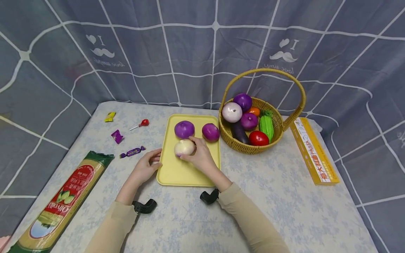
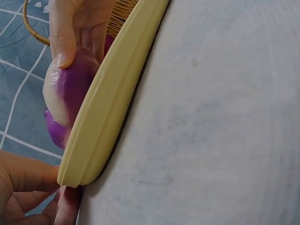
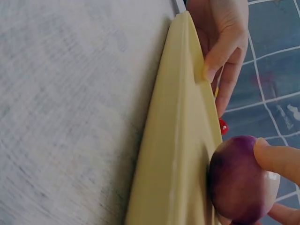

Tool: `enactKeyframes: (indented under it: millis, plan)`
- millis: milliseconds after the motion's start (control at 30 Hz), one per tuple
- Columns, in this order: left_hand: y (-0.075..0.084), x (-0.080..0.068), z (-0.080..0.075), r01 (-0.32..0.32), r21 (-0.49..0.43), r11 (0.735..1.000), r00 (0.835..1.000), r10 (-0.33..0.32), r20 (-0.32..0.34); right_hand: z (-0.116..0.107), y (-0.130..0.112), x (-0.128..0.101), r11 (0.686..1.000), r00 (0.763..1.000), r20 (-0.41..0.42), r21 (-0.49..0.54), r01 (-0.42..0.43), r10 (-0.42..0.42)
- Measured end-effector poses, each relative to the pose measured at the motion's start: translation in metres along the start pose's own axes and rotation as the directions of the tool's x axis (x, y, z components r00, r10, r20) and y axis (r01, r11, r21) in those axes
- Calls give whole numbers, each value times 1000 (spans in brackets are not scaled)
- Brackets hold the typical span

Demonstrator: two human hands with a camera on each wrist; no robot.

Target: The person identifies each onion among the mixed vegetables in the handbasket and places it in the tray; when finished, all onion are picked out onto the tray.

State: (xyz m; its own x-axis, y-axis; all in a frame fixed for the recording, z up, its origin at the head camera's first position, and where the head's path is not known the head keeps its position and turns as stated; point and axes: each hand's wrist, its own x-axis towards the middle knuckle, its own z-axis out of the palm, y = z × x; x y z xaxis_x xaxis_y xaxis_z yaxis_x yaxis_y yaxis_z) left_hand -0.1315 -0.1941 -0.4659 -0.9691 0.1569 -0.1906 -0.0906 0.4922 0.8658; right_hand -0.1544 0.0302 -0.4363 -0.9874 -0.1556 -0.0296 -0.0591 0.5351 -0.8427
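Observation:
My right hand (image 1: 202,157) holds a white-and-purple turnip (image 1: 184,147) between thumb and fingers, over the middle of a yellow tray (image 1: 186,176). In the right wrist view the turnip (image 3: 236,180) shows its purple side close against the tray floor. Two round purple vegetables lie on the tray behind it: a round purple onion (image 1: 184,129) and a smaller red-purple onion (image 1: 210,132) at the right rim. At the left edge my left hand (image 1: 145,168) grips the tray rim, its thumb (image 3: 218,58) over the top and fingers outside.
A handled wicker basket (image 1: 235,144) of toy vegetables stands right of the tray. Beyond it lies an orange pasta box (image 1: 316,153). To the left are a lollipop (image 1: 143,122), wrapped candies (image 1: 132,151) and a long spaghetti bag (image 1: 63,200). A grey curtain (image 1: 196,52) hangs behind the table.

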Motion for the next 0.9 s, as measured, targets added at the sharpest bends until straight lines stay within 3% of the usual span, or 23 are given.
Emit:
enactKeyframes:
  millis: [567, 900]
  plan:
    - [0, 0, 0, 9, -13, 1000, 1000, -9, -6, 3, 4, -2, 999, 999, 1, -30, 34, -34]
    - [0, 1, 0, 14, -8, 1000, 1000, -14, -1, -32, -7, -5, 995, 993, -55, -11, 101, -101]
